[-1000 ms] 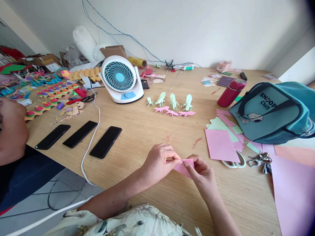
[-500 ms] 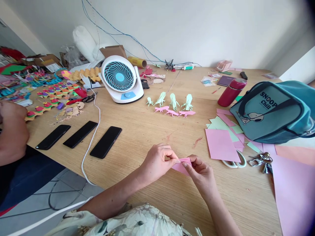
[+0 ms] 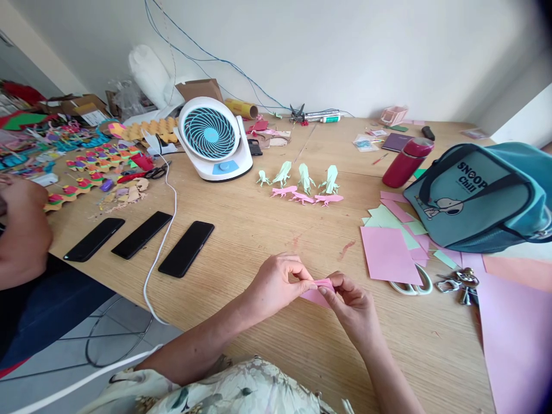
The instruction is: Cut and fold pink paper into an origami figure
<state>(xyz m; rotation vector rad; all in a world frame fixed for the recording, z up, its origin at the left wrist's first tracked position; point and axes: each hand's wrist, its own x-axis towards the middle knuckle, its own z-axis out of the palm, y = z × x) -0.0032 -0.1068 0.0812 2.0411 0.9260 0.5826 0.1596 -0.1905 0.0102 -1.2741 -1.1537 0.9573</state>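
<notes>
A small piece of pink paper (image 3: 317,297), folded along its upper edge, is held between my two hands above the table's near side. My left hand (image 3: 282,282) pinches its left end between thumb and fingers. At the other end, my right hand (image 3: 351,305) grips the fold with the thumb on top and the fingers curled behind. Beyond my hands stand several pale green folded-paper figures (image 3: 306,178), with pink folded-paper figures (image 3: 302,198) lined up in front of them.
Right of my hands lie pink sheets (image 3: 390,256), white-handled scissors (image 3: 425,282), keys (image 3: 466,279), a red bottle (image 3: 405,164) and a teal bag (image 3: 478,195). Leftward are several black phones (image 3: 186,249), a white cable (image 3: 161,247) and a fan (image 3: 211,138). Another person's arm (image 3: 23,230) rests at far left.
My right thumb has shifted slightly left along the paper's fold, closer to my left thumb. Both hands keep their hold on the pink paper.
</notes>
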